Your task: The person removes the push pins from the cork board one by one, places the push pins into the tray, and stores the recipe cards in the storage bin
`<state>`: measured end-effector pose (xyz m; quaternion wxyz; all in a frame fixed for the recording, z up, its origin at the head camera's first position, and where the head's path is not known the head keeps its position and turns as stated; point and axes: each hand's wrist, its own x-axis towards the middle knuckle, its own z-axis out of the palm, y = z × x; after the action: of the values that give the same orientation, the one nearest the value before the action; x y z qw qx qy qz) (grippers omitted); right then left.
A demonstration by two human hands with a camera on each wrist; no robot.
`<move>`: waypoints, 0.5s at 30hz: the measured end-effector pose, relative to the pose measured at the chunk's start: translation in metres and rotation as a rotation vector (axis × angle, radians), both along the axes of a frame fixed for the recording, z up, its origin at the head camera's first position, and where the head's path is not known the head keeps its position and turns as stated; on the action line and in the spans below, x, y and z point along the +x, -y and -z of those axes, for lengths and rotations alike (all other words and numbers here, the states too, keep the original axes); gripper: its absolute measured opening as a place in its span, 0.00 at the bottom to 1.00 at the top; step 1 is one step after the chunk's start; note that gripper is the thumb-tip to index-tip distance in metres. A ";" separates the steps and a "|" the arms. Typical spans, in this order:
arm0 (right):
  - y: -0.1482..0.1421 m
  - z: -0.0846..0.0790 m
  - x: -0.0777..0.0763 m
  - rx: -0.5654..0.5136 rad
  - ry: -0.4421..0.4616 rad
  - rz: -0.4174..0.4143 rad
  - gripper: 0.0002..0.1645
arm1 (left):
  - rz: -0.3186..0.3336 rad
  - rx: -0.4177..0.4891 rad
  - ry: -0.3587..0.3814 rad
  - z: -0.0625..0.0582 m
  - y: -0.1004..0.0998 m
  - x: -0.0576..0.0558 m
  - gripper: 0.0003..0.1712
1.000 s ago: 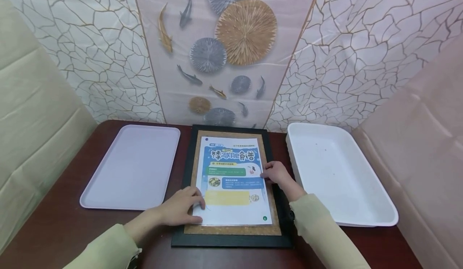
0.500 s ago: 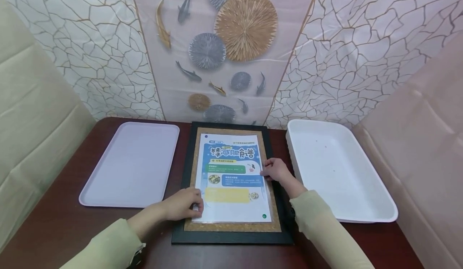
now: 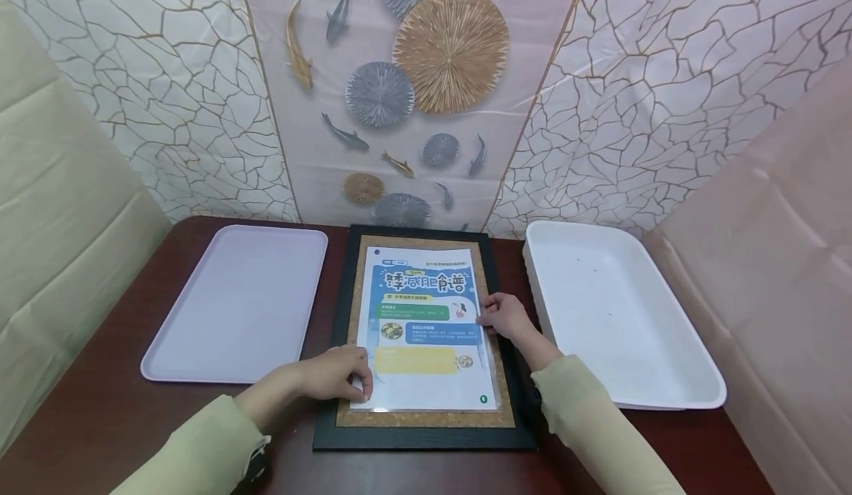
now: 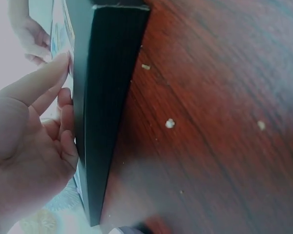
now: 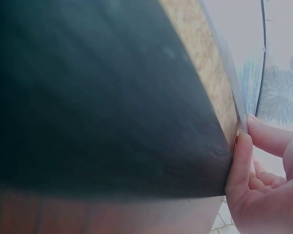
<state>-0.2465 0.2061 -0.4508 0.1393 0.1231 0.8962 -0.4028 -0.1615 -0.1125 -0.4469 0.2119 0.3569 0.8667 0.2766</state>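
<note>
A laminated printed sheet with a blue heading and coloured text boxes lies over a cork board in a black frame, in the middle of the table. At the sheet's lower left edge my left hand pinches it between thumb and index finger. My right hand pinches the sheet's right edge about halfway up. Close in the right wrist view, thumb and index finger of the right hand grip the sheet's edge, a little raised from the cork. The left hand is alongside the frame's side in the left wrist view.
A pale lilac tray lies to the left of the frame. On the right stands a deeper white tray. Small pale crumbs dot the dark reddish table. A patterned curtain closes off the back.
My left hand's thumb and fingers, spread apart a second ago, have closed together on the sheet's lower left edge. The right hand stays at the right edge.
</note>
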 end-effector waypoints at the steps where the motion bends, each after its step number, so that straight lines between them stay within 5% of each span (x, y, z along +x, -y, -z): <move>1: -0.001 0.000 0.001 0.001 0.002 0.002 0.21 | 0.003 -0.002 0.008 0.000 0.000 -0.001 0.04; 15: -0.001 0.002 -0.002 -0.011 -0.001 0.000 0.20 | 0.055 0.007 0.153 -0.001 0.003 -0.011 0.04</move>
<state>-0.2481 0.2072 -0.4529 0.1395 0.1219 0.8940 -0.4079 -0.1723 -0.1157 -0.4459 0.2839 0.3590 0.8369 0.3000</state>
